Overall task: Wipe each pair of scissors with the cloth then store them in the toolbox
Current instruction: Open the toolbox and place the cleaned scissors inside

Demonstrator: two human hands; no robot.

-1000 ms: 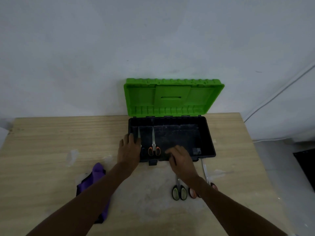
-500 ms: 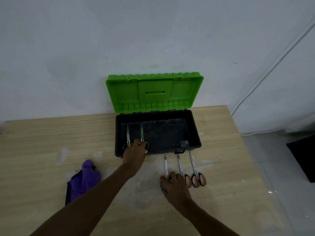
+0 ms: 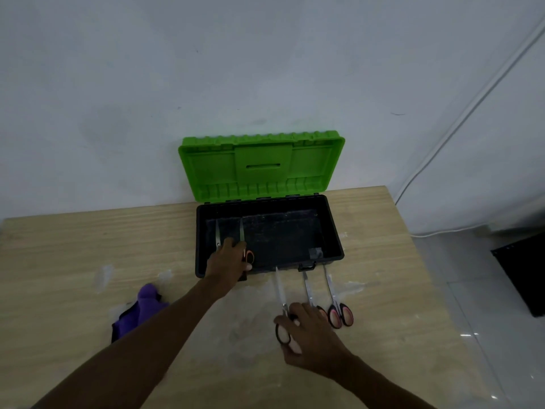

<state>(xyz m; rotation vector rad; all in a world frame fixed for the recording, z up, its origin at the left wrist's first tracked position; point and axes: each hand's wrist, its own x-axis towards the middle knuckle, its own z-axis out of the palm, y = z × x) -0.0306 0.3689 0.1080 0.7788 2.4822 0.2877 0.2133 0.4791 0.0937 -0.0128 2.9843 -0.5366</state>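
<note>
Left hand point(image 3: 230, 261) reaches into toolbox point(image 3: 334, 225), grip unclear; right hand point(image 3: 309, 335) grip holds black scissors point(image 3: 280, 290).

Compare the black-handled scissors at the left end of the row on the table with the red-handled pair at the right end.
The black-handled scissors have dark loops; the red-handled scissors have red ones. The right hand holds the black-handled scissors by the handle; the red-handled scissors lie untouched. Both lie shut on the table, blades pointing at the toolbox.
</note>
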